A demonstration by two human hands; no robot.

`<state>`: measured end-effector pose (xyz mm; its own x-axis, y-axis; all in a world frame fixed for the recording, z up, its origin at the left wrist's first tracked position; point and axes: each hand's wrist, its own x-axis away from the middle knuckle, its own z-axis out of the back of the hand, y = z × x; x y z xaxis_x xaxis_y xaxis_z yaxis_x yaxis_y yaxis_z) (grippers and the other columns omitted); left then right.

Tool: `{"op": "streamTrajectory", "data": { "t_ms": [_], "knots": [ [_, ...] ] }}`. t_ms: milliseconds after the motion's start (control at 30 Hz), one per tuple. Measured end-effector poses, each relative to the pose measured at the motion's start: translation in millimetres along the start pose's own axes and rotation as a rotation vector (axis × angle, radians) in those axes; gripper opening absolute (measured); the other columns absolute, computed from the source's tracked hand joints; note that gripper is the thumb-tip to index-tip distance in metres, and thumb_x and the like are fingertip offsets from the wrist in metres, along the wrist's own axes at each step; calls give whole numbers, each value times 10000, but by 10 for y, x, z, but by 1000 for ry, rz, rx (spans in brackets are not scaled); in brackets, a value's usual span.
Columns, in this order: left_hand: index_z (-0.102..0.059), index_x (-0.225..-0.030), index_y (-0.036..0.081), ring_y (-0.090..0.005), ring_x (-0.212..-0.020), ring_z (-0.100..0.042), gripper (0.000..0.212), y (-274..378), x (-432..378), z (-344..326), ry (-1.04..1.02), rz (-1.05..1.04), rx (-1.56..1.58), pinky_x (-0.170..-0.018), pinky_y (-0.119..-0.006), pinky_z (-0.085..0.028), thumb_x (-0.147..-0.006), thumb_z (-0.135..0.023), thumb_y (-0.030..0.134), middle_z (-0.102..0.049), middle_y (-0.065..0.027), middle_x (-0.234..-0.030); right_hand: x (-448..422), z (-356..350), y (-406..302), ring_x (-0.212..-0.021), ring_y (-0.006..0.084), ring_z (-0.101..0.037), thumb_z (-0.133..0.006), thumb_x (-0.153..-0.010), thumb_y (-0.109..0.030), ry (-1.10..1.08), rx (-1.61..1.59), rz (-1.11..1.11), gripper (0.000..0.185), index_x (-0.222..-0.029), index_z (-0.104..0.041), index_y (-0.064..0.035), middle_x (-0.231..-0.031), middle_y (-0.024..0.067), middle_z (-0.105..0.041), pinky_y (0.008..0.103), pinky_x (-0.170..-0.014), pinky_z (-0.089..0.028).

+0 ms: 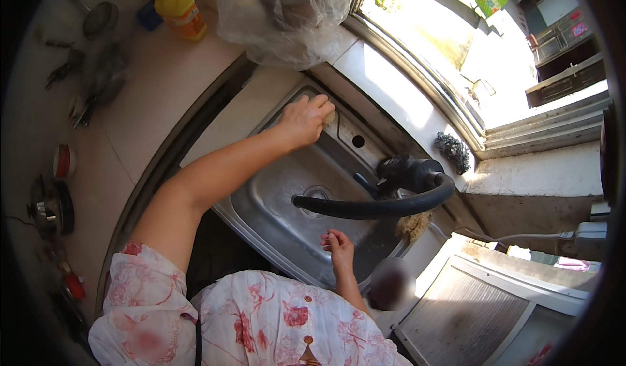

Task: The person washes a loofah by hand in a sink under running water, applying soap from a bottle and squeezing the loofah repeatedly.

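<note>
My left hand (304, 116) reaches to the far left corner of a stainless steel sink (274, 195). Its fingers are closed over a tan sponge or scrubbing pad (330, 118), pressed to the rim and mostly hidden by the hand. Above the near right part of the basin is my right hand (341, 249), empty, with its fingers loosely curled and apart. A black faucet (411, 175) stands at the back rim, and its curved spout (371, 208) ends over the drain (315, 195). Left of the faucet is a round hole (358, 141) in the rim.
A clear plastic bag (288, 24) and a yellow pump bottle (180, 16) stand beyond the sink. A dark steel-wool scourer (452, 151) rests by the window. A tan scrubber (414, 225) sits behind the spout. White cable (528, 237) runs at the right. Utensils lie on the tiled left surface (146, 112).
</note>
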<state>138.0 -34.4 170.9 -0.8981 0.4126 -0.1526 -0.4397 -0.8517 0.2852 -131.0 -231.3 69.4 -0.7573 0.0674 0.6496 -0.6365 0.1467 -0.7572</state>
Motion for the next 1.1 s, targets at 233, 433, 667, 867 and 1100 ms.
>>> {"op": "streamTrajectory", "data": {
  "t_ms": [233,433,667,867,1100],
  "knots": [
    [-541,-962,74,-285,-866,-549,273,-259,-411,-301,-178,138,-272,-665,-374,-510,-692,-577,97,-511,-100,-1036,-87,-59,-135,-679,126,-590,-508,-870,-139,-13,-29,7,186,-991,-565,-11,-844,81,-624,227,-590,-463],
    [-533,-968,27,-290,-843,-584,283,-336,-269,-265,-182,330,-268,-680,-385,-507,-697,-580,95,-512,-138,-990,-48,18,-64,-667,126,-589,-503,-869,-121,9,-40,11,172,-972,-566,1,-831,82,-625,227,-581,-459],
    [-511,-1007,33,-314,-813,-586,330,-96,307,-47,-252,225,-201,-692,-395,-504,-709,-597,145,-466,-134,-1033,155,239,283,-674,145,-597,-511,-865,-131,26,-80,-28,182,-983,-569,-4,-830,92,-626,236,-577,-467],
    [-549,-983,79,-300,-813,-589,268,-256,-321,-197,-67,169,-365,-676,-374,-511,-722,-575,131,-466,-93,-1046,189,252,144,-672,138,-595,-516,-863,-149,50,-61,-38,192,-975,-572,-3,-830,91,-625,236,-579,-463],
    [-588,-952,55,-284,-833,-604,245,-325,-300,-285,-334,233,-495,-677,-368,-513,-724,-580,144,-472,-120,-1070,105,199,-38,-674,139,-593,-514,-865,-149,37,-88,16,201,-989,-563,1,-832,92,-626,235,-589,-467]
  ]
}}
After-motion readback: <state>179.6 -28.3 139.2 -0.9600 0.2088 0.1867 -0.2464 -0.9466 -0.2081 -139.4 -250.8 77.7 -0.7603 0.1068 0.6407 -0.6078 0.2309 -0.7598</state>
